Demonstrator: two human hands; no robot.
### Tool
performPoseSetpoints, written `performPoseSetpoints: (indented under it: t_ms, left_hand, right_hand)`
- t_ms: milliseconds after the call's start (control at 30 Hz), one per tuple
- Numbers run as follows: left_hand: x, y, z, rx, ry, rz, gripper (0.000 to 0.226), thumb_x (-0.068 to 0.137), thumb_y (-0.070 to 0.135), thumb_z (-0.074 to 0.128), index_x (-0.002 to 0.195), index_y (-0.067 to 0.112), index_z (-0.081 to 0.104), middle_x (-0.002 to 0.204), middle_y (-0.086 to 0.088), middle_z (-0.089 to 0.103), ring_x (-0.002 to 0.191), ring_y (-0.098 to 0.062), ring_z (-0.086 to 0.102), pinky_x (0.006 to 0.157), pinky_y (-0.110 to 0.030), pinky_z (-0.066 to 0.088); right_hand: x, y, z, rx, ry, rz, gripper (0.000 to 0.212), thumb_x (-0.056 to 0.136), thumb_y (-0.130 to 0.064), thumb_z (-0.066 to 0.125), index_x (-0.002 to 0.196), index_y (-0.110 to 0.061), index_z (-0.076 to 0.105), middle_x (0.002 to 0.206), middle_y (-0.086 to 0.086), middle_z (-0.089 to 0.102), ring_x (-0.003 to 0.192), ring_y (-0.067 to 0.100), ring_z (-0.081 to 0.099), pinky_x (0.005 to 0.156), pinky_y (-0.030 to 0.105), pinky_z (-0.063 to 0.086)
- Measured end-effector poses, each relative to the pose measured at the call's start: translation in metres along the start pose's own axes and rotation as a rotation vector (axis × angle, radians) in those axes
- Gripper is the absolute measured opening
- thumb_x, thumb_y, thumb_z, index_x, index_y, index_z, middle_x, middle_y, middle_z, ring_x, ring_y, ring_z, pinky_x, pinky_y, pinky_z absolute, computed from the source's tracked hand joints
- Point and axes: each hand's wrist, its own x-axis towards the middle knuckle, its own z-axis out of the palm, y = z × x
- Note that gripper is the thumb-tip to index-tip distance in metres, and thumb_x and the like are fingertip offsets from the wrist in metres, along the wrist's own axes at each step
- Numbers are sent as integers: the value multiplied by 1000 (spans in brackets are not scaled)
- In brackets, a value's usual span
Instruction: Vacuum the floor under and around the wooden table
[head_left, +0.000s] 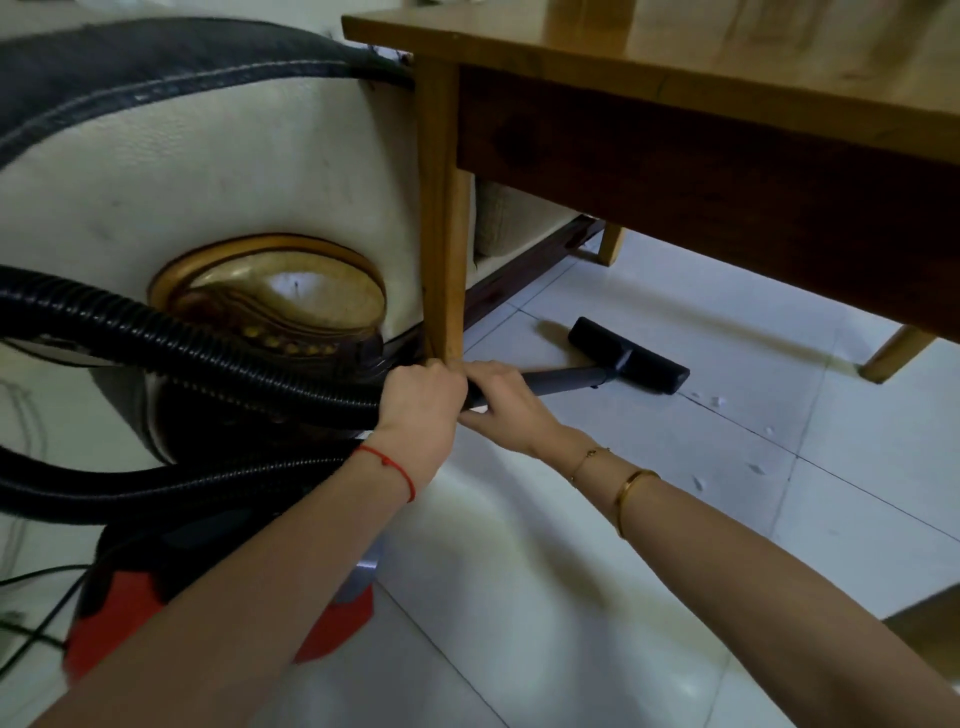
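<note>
The wooden table (675, 62) fills the upper right, its near leg (441, 234) coming down just above my hands. My left hand (418, 402) grips the end of the black ribbed hose (182, 343) where it joins the wand. Right beside it, my right hand (501, 402) holds the grey wand (563, 375). The wand runs low to the right to the black floor nozzle (631, 353), which lies flat on the white tiles (649, 467) under the table. Small white scraps (717, 401) lie on the tiles near the nozzle.
A cream sofa (208, 171) with a gold oval ornament (275, 291) stands left of the table leg. The red and black vacuum body (119, 618) sits at lower left with hose loops above it. Two further table legs (893, 353) stand to the right.
</note>
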Motion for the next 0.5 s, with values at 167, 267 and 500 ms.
performPoseSetpoints:
  t_ms: [167,267,500]
  left_hand:
    - [-25,-29,-14,-5,-58,-5,36,90,16,59,124,12,47,118,-4,57,106,-24,60,75,-32,44]
    - [-35,-43,-27,10,-134,7,38,91,20,59,126,13,48,120,-5,55,110,-25,58,76,-33,43]
    - [-55,-71,-51,139,-115,54,39,87,52,54,107,18,60,97,-1,58,96,-22,62,68,-29,40]
  right_hand:
    - [-1,-34,11,41,20,-41,24,79,-26,62,101,-18,55,90,2,63,81,19,53,76,42,45]
    - [0,-51,15,43,34,-57,24,78,-28,61,99,-19,55,88,1,62,82,21,54,75,38,42]
    - [-2,-69,4,83,86,-33,17,74,-21,61,81,-20,45,71,-4,49,69,17,44,67,26,25]
